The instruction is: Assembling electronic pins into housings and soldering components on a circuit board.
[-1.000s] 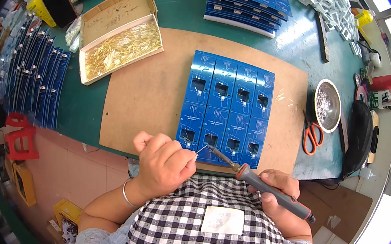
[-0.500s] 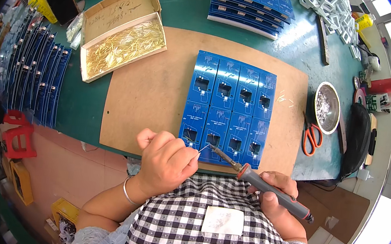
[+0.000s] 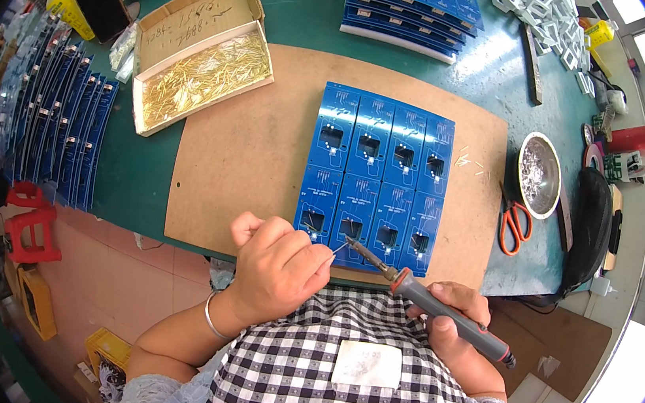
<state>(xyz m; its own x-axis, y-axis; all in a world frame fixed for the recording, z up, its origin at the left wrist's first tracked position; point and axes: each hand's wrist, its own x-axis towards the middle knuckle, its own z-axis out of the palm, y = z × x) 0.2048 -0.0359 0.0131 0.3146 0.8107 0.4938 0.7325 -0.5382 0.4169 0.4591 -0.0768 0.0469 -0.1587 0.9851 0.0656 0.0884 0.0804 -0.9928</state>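
A panel of blue circuit boards (image 3: 380, 172) with square cut-outs lies flat in front of me. My left hand (image 3: 279, 268) is closed, pinching a thin silvery solder wire (image 3: 342, 247) that pokes out past the fingertips over the panel's near edge. In my right hand (image 3: 460, 309) is a grey soldering iron (image 3: 484, 339), its metal tip slanting down to the left. Wire end and iron tip come together by a cut-out in the near row; whether they touch the board is hard to tell.
The panel rests on a brown board (image 3: 240, 160). An open cardboard box of brass pins (image 3: 210, 69) stands to the left, beyond it upright blue boards (image 3: 62, 116). More panels are stacked (image 3: 407, 20) behind. Orange-handled scissors (image 3: 516, 227) and a metal bowl (image 3: 538, 178) sit right.
My left hand has edged slightly right, and less solder wire shows between its fingertips and the iron's tip. The soldering iron has stayed nearly in place.
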